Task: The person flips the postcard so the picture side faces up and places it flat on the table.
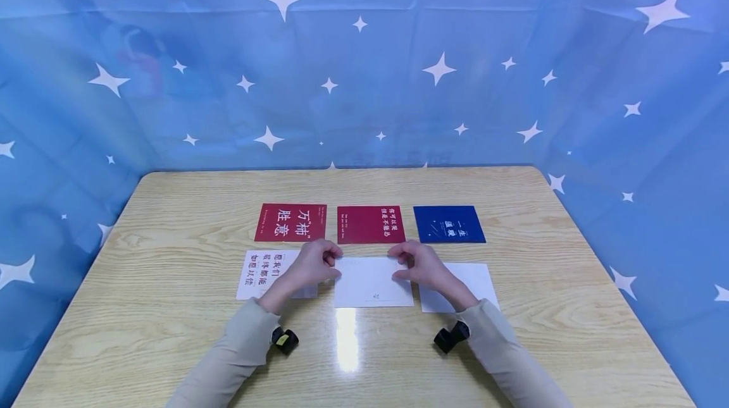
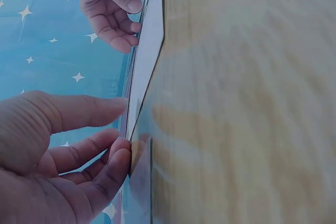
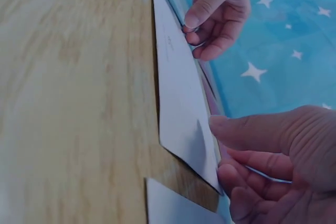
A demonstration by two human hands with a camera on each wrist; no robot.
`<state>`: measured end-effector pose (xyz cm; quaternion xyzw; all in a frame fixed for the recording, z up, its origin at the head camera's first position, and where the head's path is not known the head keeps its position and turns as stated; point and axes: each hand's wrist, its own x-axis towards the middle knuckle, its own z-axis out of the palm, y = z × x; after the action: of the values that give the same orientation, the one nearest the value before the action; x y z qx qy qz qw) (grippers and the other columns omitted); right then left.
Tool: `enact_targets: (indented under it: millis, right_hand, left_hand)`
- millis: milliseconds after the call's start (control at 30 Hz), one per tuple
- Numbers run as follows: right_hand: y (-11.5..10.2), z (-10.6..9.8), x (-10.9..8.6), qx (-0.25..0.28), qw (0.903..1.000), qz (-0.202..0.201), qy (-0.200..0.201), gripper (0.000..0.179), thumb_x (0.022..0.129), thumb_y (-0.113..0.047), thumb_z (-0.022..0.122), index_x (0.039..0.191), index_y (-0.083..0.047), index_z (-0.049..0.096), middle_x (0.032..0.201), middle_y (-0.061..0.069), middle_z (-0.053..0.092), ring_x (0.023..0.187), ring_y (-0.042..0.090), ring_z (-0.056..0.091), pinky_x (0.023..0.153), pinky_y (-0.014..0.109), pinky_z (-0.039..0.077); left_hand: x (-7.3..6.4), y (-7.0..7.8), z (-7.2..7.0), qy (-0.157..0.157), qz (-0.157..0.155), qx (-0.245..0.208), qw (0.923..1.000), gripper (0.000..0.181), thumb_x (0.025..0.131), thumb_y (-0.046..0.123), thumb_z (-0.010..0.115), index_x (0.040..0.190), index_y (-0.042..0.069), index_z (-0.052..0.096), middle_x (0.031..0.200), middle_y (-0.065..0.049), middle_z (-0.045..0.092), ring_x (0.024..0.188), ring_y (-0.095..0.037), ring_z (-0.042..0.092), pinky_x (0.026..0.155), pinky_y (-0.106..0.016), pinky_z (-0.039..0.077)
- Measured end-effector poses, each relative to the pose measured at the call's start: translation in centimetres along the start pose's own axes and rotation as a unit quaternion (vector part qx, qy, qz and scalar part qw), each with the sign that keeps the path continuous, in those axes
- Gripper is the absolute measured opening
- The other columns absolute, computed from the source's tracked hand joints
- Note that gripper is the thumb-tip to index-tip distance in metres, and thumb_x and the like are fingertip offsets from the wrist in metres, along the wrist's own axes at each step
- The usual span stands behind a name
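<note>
A white card point(image 1: 373, 284) with a small print near its front edge lies in the middle of the front row of cards. My left hand point(image 1: 314, 264) is at its left back corner, thumb extended and other fingers loosely bent, partly over the lettered white card point(image 1: 264, 275). At the right back corner is my right hand point(image 1: 423, 264), overlapping a plain white card point(image 1: 469, 278). In both wrist views the thumb and fingertips stand apart, right at the middle card's edges. In the right wrist view a thin dark shadow runs along the near edge of the middle card point(image 3: 181, 87).
Behind the front row lie a red card with large white characters point(image 1: 292, 222), a second red card point(image 1: 364, 224) and a blue card point(image 1: 450, 224). They rest on a wood-grain table point(image 1: 188, 218). A blue curtain with white stars point(image 1: 387, 98) hangs behind its back edge.
</note>
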<state>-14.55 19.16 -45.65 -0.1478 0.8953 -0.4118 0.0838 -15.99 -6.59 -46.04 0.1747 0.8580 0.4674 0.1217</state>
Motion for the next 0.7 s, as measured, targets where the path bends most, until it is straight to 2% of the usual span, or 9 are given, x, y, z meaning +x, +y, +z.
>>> enact_targets:
  millis: [267,467,700]
  right_hand:
    - [-0.2,0.2,0.4,-0.060,0.9981,-0.009,-0.007,0.032,0.068,0.002,0.080,0.097,-0.001,0.065,0.080,0.004,0.051,0.074,0.016,0.046,0.064,0.022,0.041]
    - [-0.8,0.0,0.8,-0.082,0.9963,0.013,-0.024,0.031,0.068,0.000,0.081,0.094,-0.003,0.065,0.082,0.003,0.052,0.077,0.016,0.045,0.068,0.027,0.042]
    - [-1.1,-0.2,1.3,-0.095,0.9936,0.029,-0.054,0.031,0.067,-0.001,0.082,0.091,-0.005,0.062,0.085,0.002,0.054,0.081,0.019,0.047,0.074,0.031,0.043]
  left_hand:
    - [0.4,0.1,0.3,0.001,0.048,0.046,0.9978,0.029,0.062,-0.012,0.073,0.089,-0.008,0.063,0.074,-0.010,0.055,0.066,-0.014,0.049,0.062,-0.022,0.045]
    - [0.6,0.2,0.3,-0.012,0.043,0.060,0.9972,0.028,0.064,-0.011,0.073,0.090,-0.007,0.063,0.072,-0.007,0.052,0.070,-0.014,0.045,0.066,-0.025,0.043]
    - [0.7,0.8,0.2,-0.025,0.040,0.078,0.9959,0.028,0.063,-0.012,0.071,0.089,-0.008,0.062,0.076,-0.011,0.052,0.070,-0.016,0.045,0.066,-0.028,0.042]
